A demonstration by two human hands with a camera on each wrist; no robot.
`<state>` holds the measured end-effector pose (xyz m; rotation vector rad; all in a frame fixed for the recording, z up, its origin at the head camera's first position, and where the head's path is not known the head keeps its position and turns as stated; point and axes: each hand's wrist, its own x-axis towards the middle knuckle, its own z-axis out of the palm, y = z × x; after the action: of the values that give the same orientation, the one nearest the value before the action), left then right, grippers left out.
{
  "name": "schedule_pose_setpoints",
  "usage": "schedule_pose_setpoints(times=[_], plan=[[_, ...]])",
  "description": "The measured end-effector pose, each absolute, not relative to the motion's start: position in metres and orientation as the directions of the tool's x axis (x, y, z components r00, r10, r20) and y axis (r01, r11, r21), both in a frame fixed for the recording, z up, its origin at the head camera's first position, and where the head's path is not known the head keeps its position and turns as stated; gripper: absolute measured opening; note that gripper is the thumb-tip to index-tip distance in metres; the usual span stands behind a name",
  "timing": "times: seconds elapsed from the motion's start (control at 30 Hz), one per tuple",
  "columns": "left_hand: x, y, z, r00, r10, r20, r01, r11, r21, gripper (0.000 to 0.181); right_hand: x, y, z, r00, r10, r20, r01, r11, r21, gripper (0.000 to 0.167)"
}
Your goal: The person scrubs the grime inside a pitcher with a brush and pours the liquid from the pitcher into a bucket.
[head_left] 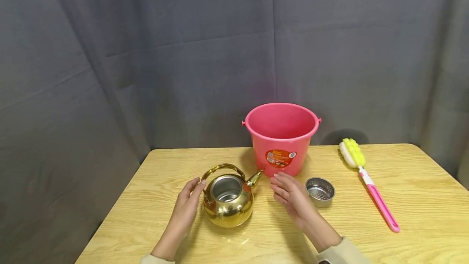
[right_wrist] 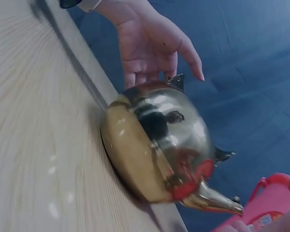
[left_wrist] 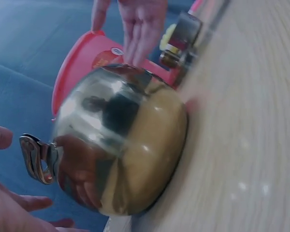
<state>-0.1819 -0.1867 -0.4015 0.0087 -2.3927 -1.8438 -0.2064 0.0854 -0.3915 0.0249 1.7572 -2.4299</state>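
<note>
A shiny gold kettle (head_left: 228, 215) stands upright on the table, its round top opening uncovered and its arched handle raised. The spout points to the right, toward the bucket. At the kettle's left side is my left hand (head_left: 187, 205), fingers spread; the left wrist view shows a gap between these fingers (left_wrist: 38, 202) and the kettle body (left_wrist: 121, 140). My right hand (head_left: 294, 201) hovers to the right of the spout with fingers extended, palm toward the kettle, holding nothing. Just beyond it sits a small round metal strainer (head_left: 321, 203) with a perforated bottom.
Behind the kettle stands a pink bucket (head_left: 258, 146) with a red label. A sponge brush (head_left: 377, 199) with a pink handle and yellow-white head lies at the right. A grey curtain (head_left: 205, 72) hangs behind the wooden table (head_left: 146, 219).
</note>
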Motion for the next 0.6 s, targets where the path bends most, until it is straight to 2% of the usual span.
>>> schedule_pose_setpoints(times=[0.13, 0.23, 0.33, 0.43, 0.6], plan=[[-0.186, -0.185, -0.401, -1.0, -0.002, 0.016, 0.016, 0.086, 0.996, 0.067, -0.216, 0.069, -0.395, -0.985, -0.131, -0.112, 0.149, -0.316, -0.937, 0.056], [-0.187, -0.184, -0.4, -0.998, 0.035, -0.045, -0.046, -0.011, 0.999, 0.066, -0.223, 0.058, -0.4, -0.975, -0.169, -0.146, 0.195, -0.323, -0.926, 0.061], [-0.188, -0.184, -0.4, -0.994, 0.039, -0.101, -0.103, -0.059, 0.993, 0.064, -0.232, 0.05, -0.412, -0.966, -0.199, -0.166, 0.22, -0.296, -0.93, 0.075], [-0.188, -0.186, -0.401, -0.991, 0.04, -0.131, -0.133, -0.076, 0.988, 0.07, -0.242, 0.045, -0.428, -0.955, -0.225, -0.196, 0.252, -0.256, -0.933, 0.087], [-0.188, -0.188, -0.402, -0.986, 0.045, -0.159, -0.162, -0.076, 0.984, 0.076, -0.254, 0.041, -0.45, -0.935, -0.26, -0.243, 0.304, -0.227, -0.925, 0.084]])
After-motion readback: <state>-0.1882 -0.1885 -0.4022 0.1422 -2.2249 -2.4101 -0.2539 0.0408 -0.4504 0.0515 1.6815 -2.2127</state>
